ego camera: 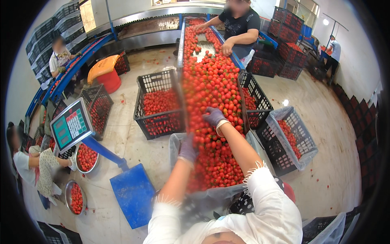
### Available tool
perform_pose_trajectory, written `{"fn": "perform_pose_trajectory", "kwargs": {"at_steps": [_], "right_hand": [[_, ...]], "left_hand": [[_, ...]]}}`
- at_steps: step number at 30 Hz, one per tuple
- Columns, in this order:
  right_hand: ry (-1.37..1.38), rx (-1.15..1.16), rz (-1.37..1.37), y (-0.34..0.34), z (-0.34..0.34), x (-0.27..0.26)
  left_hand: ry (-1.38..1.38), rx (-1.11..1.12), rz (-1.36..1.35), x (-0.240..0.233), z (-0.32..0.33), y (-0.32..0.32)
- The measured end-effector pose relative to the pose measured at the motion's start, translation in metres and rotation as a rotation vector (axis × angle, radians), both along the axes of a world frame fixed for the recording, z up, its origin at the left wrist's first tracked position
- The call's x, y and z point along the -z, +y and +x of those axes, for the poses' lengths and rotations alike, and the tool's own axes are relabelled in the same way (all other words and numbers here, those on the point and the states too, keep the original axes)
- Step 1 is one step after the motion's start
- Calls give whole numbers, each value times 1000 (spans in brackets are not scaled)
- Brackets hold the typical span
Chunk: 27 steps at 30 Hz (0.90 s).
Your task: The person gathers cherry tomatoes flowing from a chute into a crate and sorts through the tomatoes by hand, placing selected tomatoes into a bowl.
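Small red tomatoes (213,79) cover the lower part of a long sorting chute (181,45) in front of me and fill a lined crate (213,191) at its end. My right hand (215,117), in a purple glove, rests among the tomatoes near the chute's end, fingers spread and slightly curled. On the left side my left hand (188,150), gloved alike, touches the tomatoes above the crate's left edge. Its fingers are partly blurred, so whether it grips any cannot be told. A co-worker's hand (228,47) lies at the chute's far right edge.
Black plastic crates of tomatoes stand left (158,117) and right (259,111) of the chute; a lined crate (307,146) is farther right. A scale with a blue platform (133,195) and metal bowls (67,195) are at left. Several co-workers are around the room.
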State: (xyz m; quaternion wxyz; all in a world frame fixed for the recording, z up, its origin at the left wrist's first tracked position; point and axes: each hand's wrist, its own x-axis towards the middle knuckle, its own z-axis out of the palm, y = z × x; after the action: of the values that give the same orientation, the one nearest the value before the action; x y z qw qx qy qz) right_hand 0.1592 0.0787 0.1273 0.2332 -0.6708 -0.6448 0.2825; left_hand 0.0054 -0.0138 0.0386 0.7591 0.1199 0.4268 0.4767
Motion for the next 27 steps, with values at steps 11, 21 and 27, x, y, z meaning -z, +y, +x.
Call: {"fn": "perform_pose_trajectory", "kwargs": {"at_steps": [11,21,27], "right_hand": [[1139,-91,-334,-70,66,-48],[1888,508,146,-396,309,43],[1899,1027,125,-517,401,216]], "left_hand": [[-38,56,11,18,-1,25],[72,102,-104,-20,-3,4],[37,107,-60,-30,1,3]]}}
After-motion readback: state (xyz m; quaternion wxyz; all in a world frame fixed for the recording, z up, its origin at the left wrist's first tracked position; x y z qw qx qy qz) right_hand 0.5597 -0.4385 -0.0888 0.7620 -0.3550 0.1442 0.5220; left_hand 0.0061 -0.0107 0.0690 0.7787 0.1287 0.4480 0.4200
